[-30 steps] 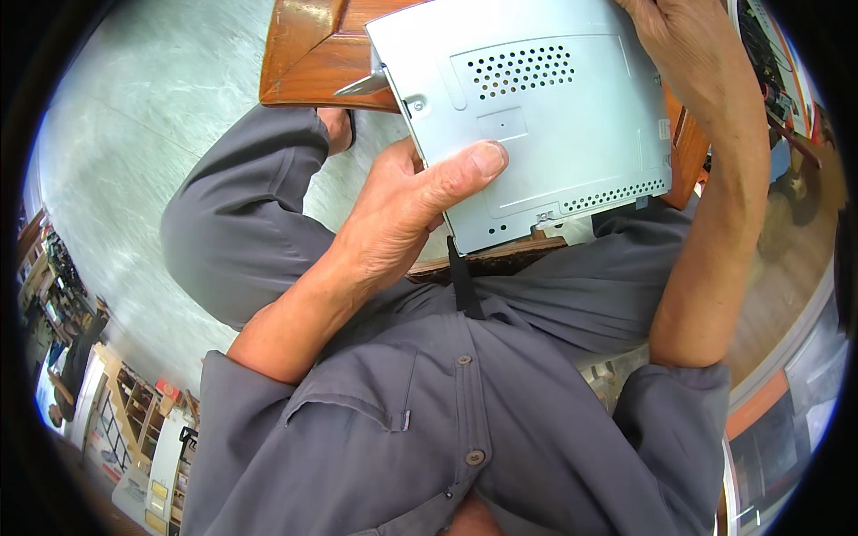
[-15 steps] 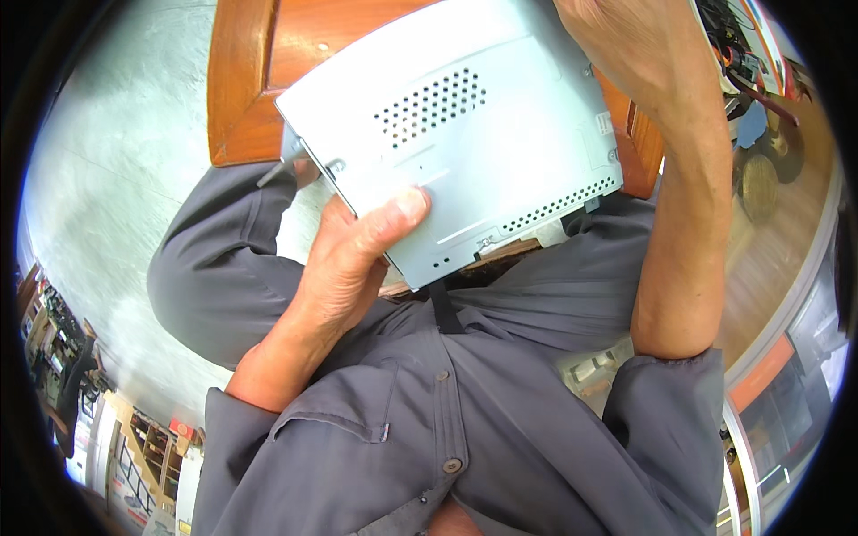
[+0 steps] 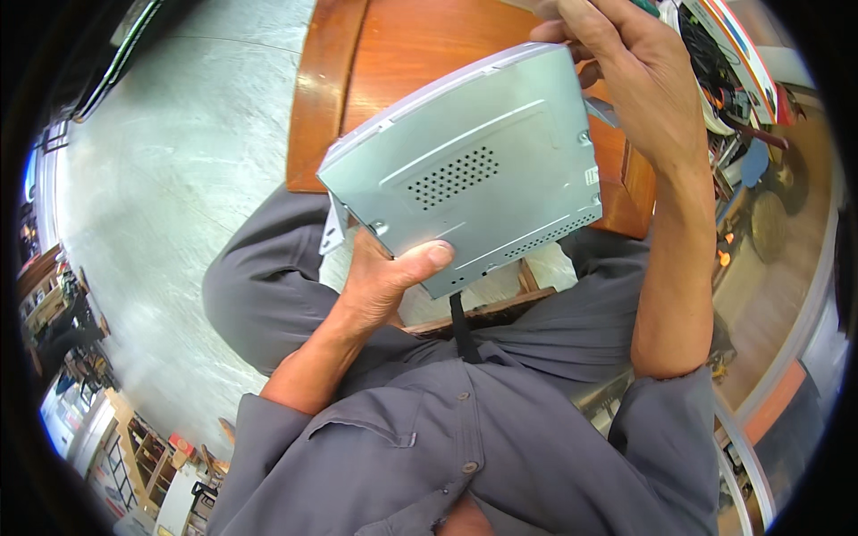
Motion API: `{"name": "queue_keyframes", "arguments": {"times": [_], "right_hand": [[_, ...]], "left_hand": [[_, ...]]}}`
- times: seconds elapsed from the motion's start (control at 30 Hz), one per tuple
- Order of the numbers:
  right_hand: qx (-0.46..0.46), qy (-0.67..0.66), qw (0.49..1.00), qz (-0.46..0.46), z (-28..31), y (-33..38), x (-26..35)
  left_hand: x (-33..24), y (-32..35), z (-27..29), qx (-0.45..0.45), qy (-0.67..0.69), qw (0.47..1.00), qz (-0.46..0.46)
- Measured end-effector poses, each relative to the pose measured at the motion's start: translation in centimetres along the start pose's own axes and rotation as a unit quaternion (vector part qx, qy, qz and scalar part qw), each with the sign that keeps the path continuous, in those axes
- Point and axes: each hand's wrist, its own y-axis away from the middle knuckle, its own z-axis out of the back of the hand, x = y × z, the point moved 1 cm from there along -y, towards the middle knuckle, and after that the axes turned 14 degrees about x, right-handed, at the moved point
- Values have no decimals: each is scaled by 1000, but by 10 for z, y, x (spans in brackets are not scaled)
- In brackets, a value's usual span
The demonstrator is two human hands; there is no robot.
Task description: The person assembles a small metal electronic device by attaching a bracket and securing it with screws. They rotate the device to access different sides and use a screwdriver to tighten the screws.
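An electronic unit in a silver metal case (image 3: 509,192) is held up in front of me, its vented face toward me and its far edge tilted into view. Metal brackets show at its left and right sides. My left hand (image 3: 393,277) grips the near left corner, thumb pressed on the vented face and fingers hidden beneath. At the far right corner is my right hand (image 3: 635,76), its fingers bent and bunched close to the case. Whatever lies inside those fingers is hidden. A small green thing (image 3: 645,7) shows beside its knuckles at the picture's top edge.
A brown wooden table (image 3: 420,45) lies beyond and under the unit. To the right are black cables (image 3: 706,54), a blue flat piece (image 3: 754,161) and other clutter. Shelves (image 3: 147,456) stand at the lower left. My legs are below the unit.
The case now sits lower and slightly right in view, and its far edge has come into sight. My right hand's fingers now show at the corner. My left hand keeps its grip.
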Motion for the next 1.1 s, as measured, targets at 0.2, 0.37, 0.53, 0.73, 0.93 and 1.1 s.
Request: {"name": "queue_keyframes", "arguments": {"times": [0.2, 0.37, 0.53, 0.73, 0.93, 1.1], "right_hand": [[-5, 18, 1000, 20, 4, 1, -12], [-6, -37, 999, 31, 0, 3, -7], [-17, -26, 998, 50, 1, 1, -10], [-32, -53, 994, 87, 2, 2, -3], [-72, -144, 980, 116, 23, 0, -11], [-129, -168, 971, 106, 28, -3, -20]], "left_hand": [[-16, -3, 5, -26, -87, 994, -56], [-22, -6, 8, -22, -121, 990, -73], [-25, -8, 5, -38, -105, 990, -89], [-41, -5, -4, -57, -127, 981, -132], [-91, -24, -8, -30, -213, 960, -180], [-109, -52, -5, -43, -258, 955, -140]]}}
